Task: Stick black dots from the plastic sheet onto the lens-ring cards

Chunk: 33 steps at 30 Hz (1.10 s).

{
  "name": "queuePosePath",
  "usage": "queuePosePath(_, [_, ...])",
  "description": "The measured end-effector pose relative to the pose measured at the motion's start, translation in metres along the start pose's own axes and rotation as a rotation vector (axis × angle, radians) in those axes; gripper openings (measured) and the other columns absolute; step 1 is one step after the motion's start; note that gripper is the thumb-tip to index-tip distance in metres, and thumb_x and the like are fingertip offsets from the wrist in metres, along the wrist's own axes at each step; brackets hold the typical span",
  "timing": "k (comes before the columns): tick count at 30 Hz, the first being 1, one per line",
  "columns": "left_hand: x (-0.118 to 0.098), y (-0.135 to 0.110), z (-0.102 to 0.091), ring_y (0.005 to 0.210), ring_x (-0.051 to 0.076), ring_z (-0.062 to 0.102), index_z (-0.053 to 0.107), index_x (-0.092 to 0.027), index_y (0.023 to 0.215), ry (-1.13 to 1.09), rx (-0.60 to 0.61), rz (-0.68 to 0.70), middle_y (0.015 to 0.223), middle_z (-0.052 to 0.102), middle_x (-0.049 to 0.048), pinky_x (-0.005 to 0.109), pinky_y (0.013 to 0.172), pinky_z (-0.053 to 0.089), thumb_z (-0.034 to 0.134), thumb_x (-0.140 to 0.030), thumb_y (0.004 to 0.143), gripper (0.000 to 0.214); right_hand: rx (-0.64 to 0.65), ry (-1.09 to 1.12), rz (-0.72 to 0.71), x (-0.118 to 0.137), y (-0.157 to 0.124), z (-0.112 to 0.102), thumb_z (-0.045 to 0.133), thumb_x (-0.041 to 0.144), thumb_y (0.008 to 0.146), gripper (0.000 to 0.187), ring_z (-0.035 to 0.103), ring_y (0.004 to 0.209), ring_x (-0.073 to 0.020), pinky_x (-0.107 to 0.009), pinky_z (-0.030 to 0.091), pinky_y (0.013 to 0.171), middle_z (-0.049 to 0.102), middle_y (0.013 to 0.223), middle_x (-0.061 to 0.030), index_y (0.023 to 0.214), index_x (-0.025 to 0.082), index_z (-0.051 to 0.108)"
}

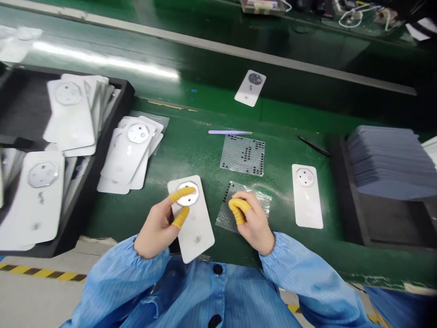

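Note:
A white phone back cover (196, 228) with a round camera ring lies tilted at the bench's front edge. My left hand (164, 221), in yellow finger cots, holds it, index finger and thumb on the camera ring, the other fingers curled at its left side. My right hand (251, 218), also in yellow finger cots, is pinched closed over a clear plastic sheet (223, 218) with small black dots along its upper edge. Whatever sits between those fingertips is hidden. Farther back lies a second dotted sheet (235, 157), with purple tweezers (225, 132) along its top edge.
Loose covers (128, 157) lie stacked at left, beside a black tray (112, 118) of more covers. Single covers lie at right (307, 200) and far back (251, 89). Black tweezers (314, 146) rest near a right-hand tray (351, 228) with grey-blue sheets (389, 159).

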<state>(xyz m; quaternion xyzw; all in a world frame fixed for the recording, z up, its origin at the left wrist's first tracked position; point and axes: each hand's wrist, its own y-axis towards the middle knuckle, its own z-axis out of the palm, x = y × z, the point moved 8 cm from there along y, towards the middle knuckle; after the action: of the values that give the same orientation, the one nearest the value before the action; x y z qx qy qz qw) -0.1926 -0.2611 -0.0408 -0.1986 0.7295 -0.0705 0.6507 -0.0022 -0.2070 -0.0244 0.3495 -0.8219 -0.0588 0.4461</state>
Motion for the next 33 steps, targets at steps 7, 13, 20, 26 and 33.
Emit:
queuePosePath(7, [-0.037, -0.025, 0.023, 0.070, 0.021, 0.072, 0.016, -0.027, 0.151, -0.166, -0.046, 0.096, 0.090, 0.076, 0.0049, 0.029, 0.062, 0.059, 0.069, -0.021, 0.080, 0.088, -0.179, 0.004, -0.095, 0.048, 0.022, -0.023, 0.057, 0.013, 0.087, 0.042, 0.064, 0.092, -0.0204, -0.038, 0.055, 0.081, 0.066, 0.102, -0.0051, 0.125, 0.030, 0.051])
queuePosePath(13, [-0.050, -0.030, 0.047, 0.084, 0.021, 0.073, 0.062, -0.030, 0.122, -0.079, 0.017, 0.199, 0.109, 0.074, 0.0014, 0.026, 0.070, 0.059, 0.071, -0.008, 0.073, 0.055, -0.040, -0.090, -0.186, 0.065, 0.020, -0.020, 0.046, 0.015, 0.090, 0.044, 0.060, 0.113, -0.0227, -0.051, 0.042, 0.106, 0.066, 0.118, -0.0052, 0.131, 0.032, 0.047])
queuePosePath(20, [-0.046, -0.030, 0.048, 0.082, 0.024, 0.073, 0.064, -0.025, 0.118, -0.003, 0.013, 0.196, 0.096, 0.076, 0.0040, 0.030, 0.071, 0.059, 0.068, -0.004, 0.070, 0.052, 0.019, -0.211, -0.214, 0.068, 0.012, -0.025, 0.045, 0.024, 0.089, 0.042, 0.041, 0.134, -0.0330, -0.061, 0.037, 0.105, 0.042, 0.146, -0.0144, 0.130, 0.023, 0.050])
queuePosePath(26, [-0.043, -0.028, 0.051, 0.075, 0.023, 0.072, 0.065, -0.024, 0.112, 0.060, 0.042, 0.188, 0.087, 0.076, 0.0034, 0.029, 0.066, 0.058, 0.068, -0.006, 0.070, 0.046, 0.057, -0.265, -0.155, 0.064, 0.011, -0.020, 0.047, 0.028, 0.090, 0.045, 0.039, 0.135, -0.0352, -0.065, 0.037, 0.104, 0.038, 0.149, -0.0120, 0.135, 0.028, 0.046])
queuePosePath(33, [-0.036, -0.020, 0.057, 0.072, 0.021, 0.072, 0.055, -0.024, 0.124, -0.115, 0.081, 0.126, 0.088, 0.076, 0.0036, 0.027, 0.063, 0.059, 0.071, -0.005, 0.069, 0.060, 0.181, -0.053, -0.089, 0.051, 0.002, -0.004, 0.046, 0.023, 0.092, 0.056, 0.023, 0.143, -0.0371, -0.063, 0.035, 0.109, 0.018, 0.158, -0.0129, 0.146, 0.020, 0.033])
